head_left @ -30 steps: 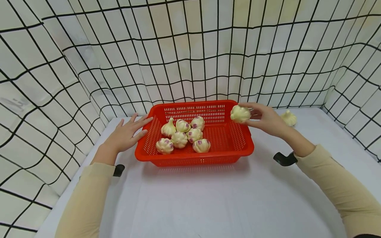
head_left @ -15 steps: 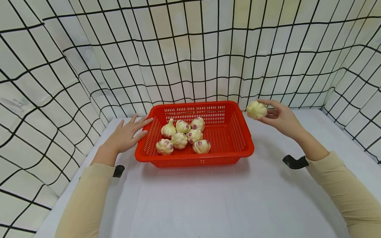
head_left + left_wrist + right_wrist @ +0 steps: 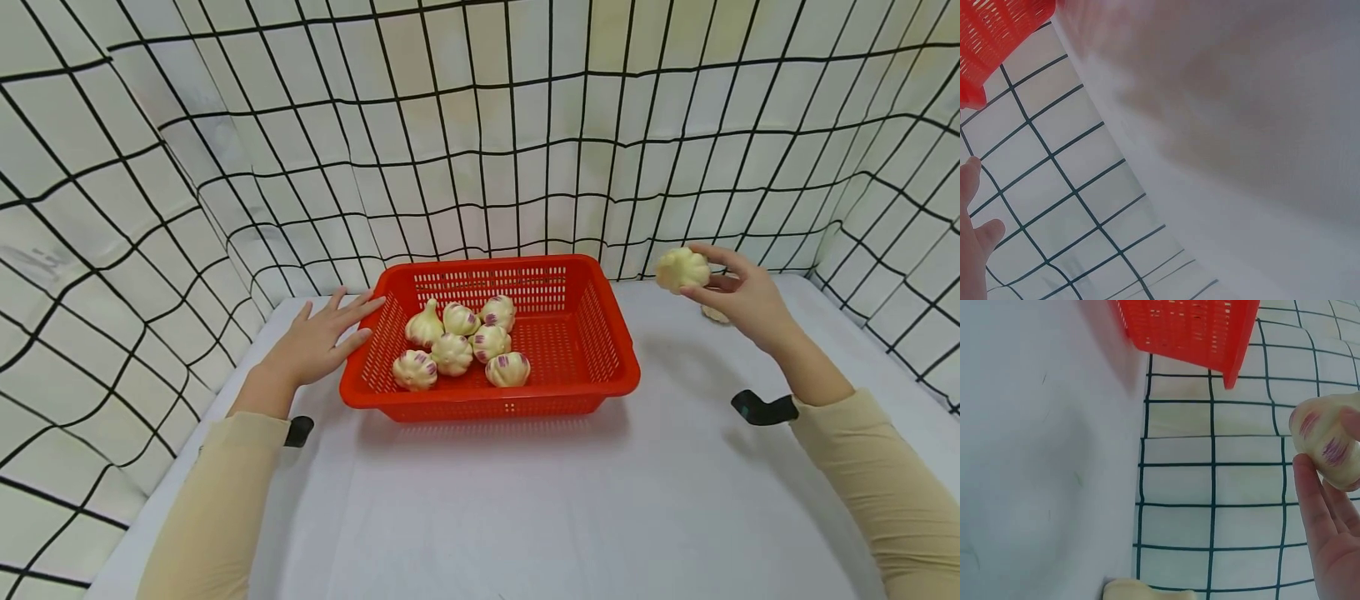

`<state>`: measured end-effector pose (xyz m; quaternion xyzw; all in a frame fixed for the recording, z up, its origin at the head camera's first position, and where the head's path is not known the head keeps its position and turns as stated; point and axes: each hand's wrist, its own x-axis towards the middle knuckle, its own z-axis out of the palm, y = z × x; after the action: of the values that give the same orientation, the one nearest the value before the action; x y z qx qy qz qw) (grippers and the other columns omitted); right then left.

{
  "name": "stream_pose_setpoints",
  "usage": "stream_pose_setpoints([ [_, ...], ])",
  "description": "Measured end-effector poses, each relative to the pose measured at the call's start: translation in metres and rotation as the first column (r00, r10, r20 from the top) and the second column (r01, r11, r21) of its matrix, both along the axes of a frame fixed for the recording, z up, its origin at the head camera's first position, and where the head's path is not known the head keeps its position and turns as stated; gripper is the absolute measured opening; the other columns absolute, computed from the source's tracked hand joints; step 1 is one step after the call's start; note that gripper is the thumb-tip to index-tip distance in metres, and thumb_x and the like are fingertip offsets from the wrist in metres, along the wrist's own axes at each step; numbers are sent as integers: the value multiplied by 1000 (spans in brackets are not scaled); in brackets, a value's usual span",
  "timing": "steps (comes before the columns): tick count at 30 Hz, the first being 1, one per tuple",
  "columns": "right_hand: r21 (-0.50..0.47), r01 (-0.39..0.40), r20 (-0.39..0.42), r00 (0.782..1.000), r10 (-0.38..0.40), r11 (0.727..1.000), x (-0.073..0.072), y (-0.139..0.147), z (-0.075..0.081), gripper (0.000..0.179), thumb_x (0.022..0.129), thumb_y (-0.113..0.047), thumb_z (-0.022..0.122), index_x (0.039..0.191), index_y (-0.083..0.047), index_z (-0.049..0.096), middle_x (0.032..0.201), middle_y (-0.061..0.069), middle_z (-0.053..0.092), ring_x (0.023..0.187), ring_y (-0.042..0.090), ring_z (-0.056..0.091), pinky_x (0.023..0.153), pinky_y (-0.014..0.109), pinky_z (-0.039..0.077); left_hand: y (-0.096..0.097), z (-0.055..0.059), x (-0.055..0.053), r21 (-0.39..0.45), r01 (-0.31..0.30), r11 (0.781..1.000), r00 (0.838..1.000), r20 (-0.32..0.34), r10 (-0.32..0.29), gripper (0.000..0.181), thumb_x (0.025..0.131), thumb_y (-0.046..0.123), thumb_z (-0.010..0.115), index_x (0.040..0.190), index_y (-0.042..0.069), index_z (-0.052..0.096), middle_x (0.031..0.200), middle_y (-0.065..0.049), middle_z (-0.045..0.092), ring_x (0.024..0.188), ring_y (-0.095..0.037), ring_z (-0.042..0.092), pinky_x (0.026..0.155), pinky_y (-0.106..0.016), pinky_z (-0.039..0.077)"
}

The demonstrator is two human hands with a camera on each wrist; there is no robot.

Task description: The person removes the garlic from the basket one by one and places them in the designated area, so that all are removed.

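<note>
In the head view my right hand (image 3: 750, 296) holds a garlic bulb (image 3: 682, 269) between thumb and fingers, above the table to the right of the red basket (image 3: 510, 400). Purple streaks show on this garlic bulb (image 3: 1329, 439) in the right wrist view. My left hand (image 3: 318, 337) lies with spread, straight fingers touching the basket's left rim. Several garlic bulbs (image 3: 452, 353) sit in the left and middle of the basket, most of them streaked purple. Behind my right hand another garlic bulb (image 3: 715, 315) lies on the table, mostly hidden by the hand.
Black-lined netting (image 3: 487, 125) over white walls rises behind and at both sides of the white table (image 3: 480, 508). The basket stands near the back wall. Dark wrist camera mounts (image 3: 763, 408) stick out at both sleeves.
My right hand has carried the garlic bulb from over the basket's right rim out to the right, now covering most of the bulb on the table. The left hand and basket stay put.
</note>
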<state>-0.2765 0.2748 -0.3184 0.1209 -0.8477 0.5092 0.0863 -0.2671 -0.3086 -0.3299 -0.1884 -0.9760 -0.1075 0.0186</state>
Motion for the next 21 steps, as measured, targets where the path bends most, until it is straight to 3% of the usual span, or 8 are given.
stream_pose_setpoints([
  [10, -71, 43, 22, 999, -42, 997, -2, 18, -8, 67, 97, -20, 73, 157, -17, 44, 153, 10, 39, 106, -11, 57, 78, 10, 52, 0, 0, 1, -4, 3, 1000, 1000, -4, -3, 67, 106, 56, 39, 163, 21, 31, 170, -10, 20, 154, -45, 6, 117, -71, -3],
  [16, -65, 86, 32, 996, -84, 994, -3, 33, -14, 67, 97, -21, 74, 157, -19, 44, 150, 0, 42, 107, -11, 56, 81, 7, 49, 0, 0, 1, -13, 2, 1000, 1000, 4, -2, 66, 107, 55, 38, 163, 21, 30, 170, -10, 19, 154, -46, 6, 117, -72, -3],
  [21, -26, 139, 51, 989, -138, 990, -6, 46, -18, 71, 98, -29, 73, 160, -23, 39, 151, 2, 39, 114, -3, 54, 86, 10, 48, -1, 0, 0, -5, -2, 1000, 1000, 5, 2, 68, 106, 57, 37, 163, 22, 30, 170, -11, 19, 154, -47, 6, 117, -71, -4],
])
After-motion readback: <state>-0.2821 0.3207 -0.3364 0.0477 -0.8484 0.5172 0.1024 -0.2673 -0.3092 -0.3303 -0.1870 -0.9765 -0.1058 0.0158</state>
